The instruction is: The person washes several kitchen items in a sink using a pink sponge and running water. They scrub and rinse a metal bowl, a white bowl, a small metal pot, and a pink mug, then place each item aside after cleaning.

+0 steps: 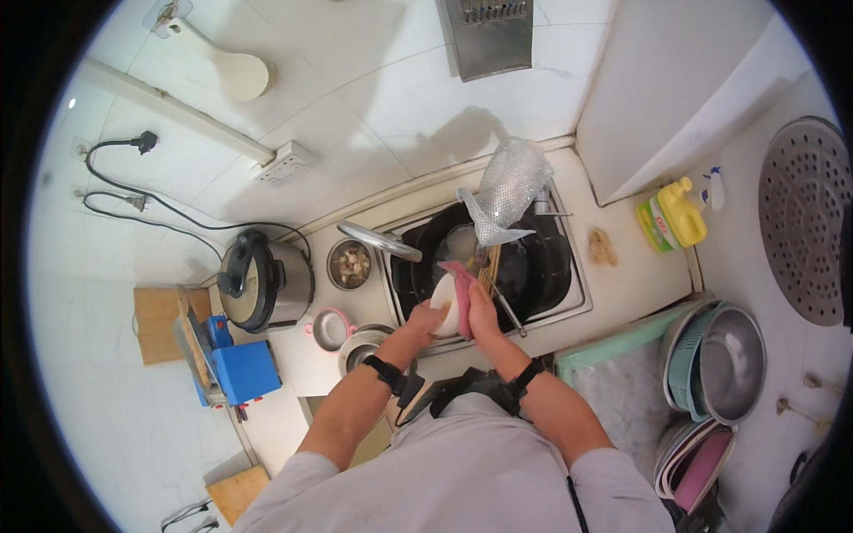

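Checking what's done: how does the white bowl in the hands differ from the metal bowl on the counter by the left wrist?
The white bowl is tilted over the sink, held by the left hand and wiped with a pink cloth; the metal bowl sits upright, untouched. One is white, one shiny steel. Both are round.

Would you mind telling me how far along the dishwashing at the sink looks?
Done: nothing I can confirm. In hand: the left hand holds a white bowl over the sink while the right hand presses a pink cloth against it. Left: the black wok in the sink and a small pot on the counter.
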A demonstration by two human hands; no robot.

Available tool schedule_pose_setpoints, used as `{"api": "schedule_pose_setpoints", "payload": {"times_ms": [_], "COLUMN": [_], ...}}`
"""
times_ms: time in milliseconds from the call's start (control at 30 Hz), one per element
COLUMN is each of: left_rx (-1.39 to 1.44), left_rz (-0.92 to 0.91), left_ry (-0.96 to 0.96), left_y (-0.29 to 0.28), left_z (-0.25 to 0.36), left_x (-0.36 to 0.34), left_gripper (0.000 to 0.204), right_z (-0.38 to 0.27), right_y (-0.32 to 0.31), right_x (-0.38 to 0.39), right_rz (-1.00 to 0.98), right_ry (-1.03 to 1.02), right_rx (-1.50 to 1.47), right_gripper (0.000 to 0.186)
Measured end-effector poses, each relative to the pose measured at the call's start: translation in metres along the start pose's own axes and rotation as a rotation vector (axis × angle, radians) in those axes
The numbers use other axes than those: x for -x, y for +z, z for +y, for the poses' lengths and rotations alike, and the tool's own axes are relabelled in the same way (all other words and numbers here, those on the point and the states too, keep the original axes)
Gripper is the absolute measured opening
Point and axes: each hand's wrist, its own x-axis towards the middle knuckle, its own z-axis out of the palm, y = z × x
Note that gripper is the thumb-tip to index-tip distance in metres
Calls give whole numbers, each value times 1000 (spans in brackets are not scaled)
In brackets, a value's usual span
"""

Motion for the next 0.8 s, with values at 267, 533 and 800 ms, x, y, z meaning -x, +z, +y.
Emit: {"api": "schedule_pose_setpoints", "payload": {"times_ms": [267, 533, 800], "left_rx": [-58, 260, 607], "left_rz": [-66, -486, -751], "left_ry": [20, -169, -574], "left_y": [30, 22, 8], "left_z": [23, 20, -8], "left_x": [24, 15, -33], "left_gripper": [40, 37, 42], "right_z": [-19, -40, -17], "right_y": [7, -13, 4], "right_x": [-11, -22, 12], "right_rz": [135, -137, 230], "right_ry": [-4, 469, 20], "right_rx": [309, -446, -17], "right_gripper": [45, 42, 39]}}
